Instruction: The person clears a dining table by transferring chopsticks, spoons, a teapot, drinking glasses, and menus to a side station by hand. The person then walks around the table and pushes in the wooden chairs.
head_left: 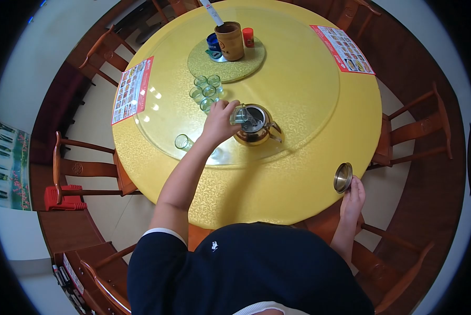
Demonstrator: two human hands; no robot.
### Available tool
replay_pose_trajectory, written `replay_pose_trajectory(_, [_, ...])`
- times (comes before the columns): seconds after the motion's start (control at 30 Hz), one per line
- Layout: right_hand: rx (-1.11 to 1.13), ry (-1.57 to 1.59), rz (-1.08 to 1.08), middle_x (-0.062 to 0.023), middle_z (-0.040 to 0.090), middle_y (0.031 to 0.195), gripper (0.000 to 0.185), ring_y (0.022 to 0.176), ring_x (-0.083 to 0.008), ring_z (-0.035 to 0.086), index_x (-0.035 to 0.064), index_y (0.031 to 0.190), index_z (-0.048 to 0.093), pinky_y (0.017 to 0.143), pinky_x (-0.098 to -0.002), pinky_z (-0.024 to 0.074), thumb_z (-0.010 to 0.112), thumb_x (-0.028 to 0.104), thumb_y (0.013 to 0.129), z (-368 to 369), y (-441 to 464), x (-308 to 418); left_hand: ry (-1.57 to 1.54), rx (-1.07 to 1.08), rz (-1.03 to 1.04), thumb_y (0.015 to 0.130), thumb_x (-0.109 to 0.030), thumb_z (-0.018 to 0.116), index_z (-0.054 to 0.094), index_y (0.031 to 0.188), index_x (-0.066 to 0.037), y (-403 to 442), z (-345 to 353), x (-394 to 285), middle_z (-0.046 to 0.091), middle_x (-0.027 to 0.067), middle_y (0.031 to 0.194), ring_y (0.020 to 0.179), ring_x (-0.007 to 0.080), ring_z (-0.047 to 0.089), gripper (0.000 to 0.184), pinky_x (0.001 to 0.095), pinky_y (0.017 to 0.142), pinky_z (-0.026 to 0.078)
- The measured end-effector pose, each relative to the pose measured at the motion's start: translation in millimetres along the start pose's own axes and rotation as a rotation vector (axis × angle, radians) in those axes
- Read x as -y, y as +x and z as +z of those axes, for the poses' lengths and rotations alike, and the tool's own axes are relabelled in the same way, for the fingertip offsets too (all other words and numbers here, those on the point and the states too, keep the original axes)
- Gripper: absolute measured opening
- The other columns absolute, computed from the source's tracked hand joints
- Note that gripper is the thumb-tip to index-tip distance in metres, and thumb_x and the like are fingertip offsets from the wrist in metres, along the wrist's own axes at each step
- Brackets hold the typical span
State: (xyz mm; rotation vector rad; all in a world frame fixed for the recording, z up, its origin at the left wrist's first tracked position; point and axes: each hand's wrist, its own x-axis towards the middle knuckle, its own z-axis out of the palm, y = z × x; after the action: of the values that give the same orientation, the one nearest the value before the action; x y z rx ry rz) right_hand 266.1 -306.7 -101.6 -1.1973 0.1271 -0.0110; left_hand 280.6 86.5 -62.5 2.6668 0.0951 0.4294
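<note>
My left hand (221, 124) is closed around a small green-tinted glass (238, 115), tipped on its side over the open mouth of a metal teapot (254, 137). Clear liquid seems to run from the glass into the pot. The teapot stands on the glass turntable with its handle toward the lower right. Near the table's right front edge, my right hand (354, 195) grips a round metal lid (343, 177) by its rim, off the pot. A group of several green glasses (208, 91) stands just beyond my left hand. Another glass (182, 142) is left of my forearm.
A smaller raised disc (204, 65) bears a brown holder (230, 42), a blue container (213, 42) and a red-orange container (248, 37). Printed menus (133, 90) lie at the left and right of the yellow round table (293, 197). Wooden chairs (86, 169) surround it.
</note>
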Motion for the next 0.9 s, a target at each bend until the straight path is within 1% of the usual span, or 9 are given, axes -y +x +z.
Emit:
replay_pose_trajectory(0.2, [-0.003,-0.005,-0.014,-0.0052,0.053,0.084,0.02,0.076,-0.0098,0.048,-0.0052,0.095,0.05,0.071,-0.0226,0.0384,0.044,0.011,0.085,1.6,-0.5,0.7,0.391,-0.124,0.188,0.057,-0.013,0.062,0.051,0.101,-0.017,6.2,-3.9,-5.8,0.048,0.0098,0.098,0.096,0.0267,0.043,0.045,0.0369,0.081,0.035])
replay_pose_trajectory(0.27, [0.003,-0.011,-0.018,-0.0051,0.053,0.084,0.02,0.075,-0.0096,0.048,-0.0051,0.095,0.05,0.07,-0.0223,0.0383,0.044,0.011,0.085,1.6,-0.5,0.7,0.542,-0.214,0.412,0.061,-0.011,0.057,0.05,0.103,-0.022,9.5,-2.3,-3.0,0.048,0.0081,0.099,0.098,0.0242,0.043,0.044,0.0373,0.082,0.033])
replay_pose_trajectory(0.37, [-0.004,-0.016,-0.014,-0.0047,0.053,0.083,0.02,0.075,-0.0093,0.047,-0.005,0.095,0.05,0.07,-0.0216,0.0377,0.044,0.011,0.085,4.1,-1.6,2.7,0.673,-0.211,0.627,0.063,-0.01,0.054,0.048,0.105,-0.024,12.1,-3.7,-2.9,0.048,0.0063,0.101,0.099,0.0219,0.043,0.045,0.0368,0.083,0.032])
replay_pose_trajectory(0.6, [-0.021,-0.021,0.006,-0.0053,0.053,0.085,0.02,0.078,-0.0103,0.048,-0.0054,0.095,0.05,0.073,-0.023,0.0377,0.043,0.011,0.085,3.5,-1.7,2.9,0.753,-0.165,0.803,0.063,-0.013,0.054,0.047,0.104,-0.023,14.0,-7.6,-11.1,0.048,0.0032,0.105,0.1,0.02,0.043,0.043,0.0352,0.084,0.032])
replay_pose_trajectory(0.67, [0.003,-0.025,-0.002,-0.0058,0.053,0.085,0.02,0.079,-0.0107,0.048,-0.0054,0.095,0.05,0.073,-0.0233,0.0378,0.043,0.011,0.085,-3.3,-0.6,0.3,0.561,-0.092,0.621,0.061,-0.015,0.059,0.047,0.105,-0.022,9.5,-4.6,-11.4,0.048,0.0039,0.105,0.102,0.0209,0.042,0.046,0.0348,0.085,0.031])
replay_pose_trajectory(0.7, [0.029,-0.042,0.005,-0.0068,0.052,0.09,0.022,0.083,-0.0114,0.048,-0.0051,0.098,0.049,0.076,-0.0238,0.0375,0.042,0.013,0.086,-7.6,2.6,-3.8,0.263,-0.079,0.266,0.058,-0.016,0.065,0.047,0.105,-0.02,3.7,-7.2,-18.1,0.049,0.0051,0.104,0.103,0.0229,0.042,0.051,0.0345,0.087,0.031])
replay_pose_trajectory(0.8, [0.051,-0.065,0.005,-0.0085,0.051,0.094,0.026,0.088,-0.0123,0.048,-0.0052,0.101,0.047,0.079,-0.0246,0.0373,0.041,0.016,0.087,-5.4,1.6,-1.8,-0.181,-0.153,-0.155,0.06,-0.022,0.07,0.044,0.107,-0.012,-1.5,-7.7,5.3,0.05,0.0066,0.104,0.1,0.0242,0.044,0.055,0.035,0.083,0.034])
replay_pose_trajectory(0.87, [-0.013,-0.03,0.01,-0.0076,0.053,0.09,0.022,0.084,-0.0128,0.049,-0.0052,0.099,0.047,0.077,-0.0251,0.0387,0.043,0.012,0.086,-3.9,-0.3,1.1,-0.517,-0.258,-0.252,0.059,-0.021,0.072,0.043,0.108,-0.005,-7.5,-9.2,44.4,0.049,0.009,0.106,0.096,0.021,0.046,0.059,0.0327,0.083,0.036])
replay_pose_trajectory(0.9, [-0.038,-0.033,0.005,-0.0078,0.052,0.091,0.023,0.084,-0.0127,0.049,-0.0051,0.101,0.046,0.077,-0.025,0.0387,0.042,0.012,0.086,-7.3,0.5,-1.3,-0.533,-0.334,-0.319,0.058,-0.018,0.073,0.042,0.108,-0.004,-13.9,-16.7,60.1,0.049,0.0098,0.104,0.092,0.0206,0.047,0.061,0.0308,0.08,0.038])
